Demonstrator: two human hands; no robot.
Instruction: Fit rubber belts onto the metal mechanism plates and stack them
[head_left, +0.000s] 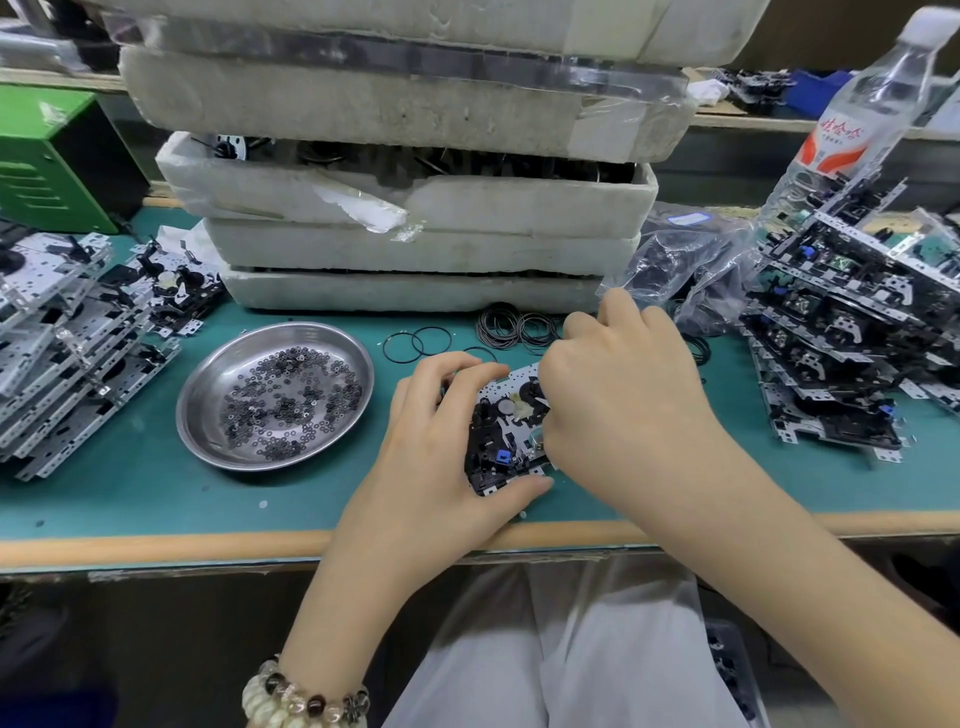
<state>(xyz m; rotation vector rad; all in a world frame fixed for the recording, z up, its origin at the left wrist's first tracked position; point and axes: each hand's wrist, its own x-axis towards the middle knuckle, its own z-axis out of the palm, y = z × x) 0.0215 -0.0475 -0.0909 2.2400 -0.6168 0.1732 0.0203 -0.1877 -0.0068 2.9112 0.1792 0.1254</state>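
A metal mechanism plate (501, 431) with black parts and a small blue piece lies on the green mat near the table's front edge. My left hand (436, 436) grips its left side, thumb under the near edge. Over the plate's right side, my right hand (623, 384) has its fingers curled down onto the plate; what they pinch is hidden. Loose black rubber belts (511, 325) lie just behind the plate. One stack of plates (67, 338) stands at the left and another stack of plates (852, 332) at the right.
A steel dish (208, 415) of small black washers sits left of the plate. Stacked foam trays (415, 234) fill the back. A plastic bag (675, 265) of belts and a water bottle (857, 104) stand back right. A green box (47, 156) is far left.
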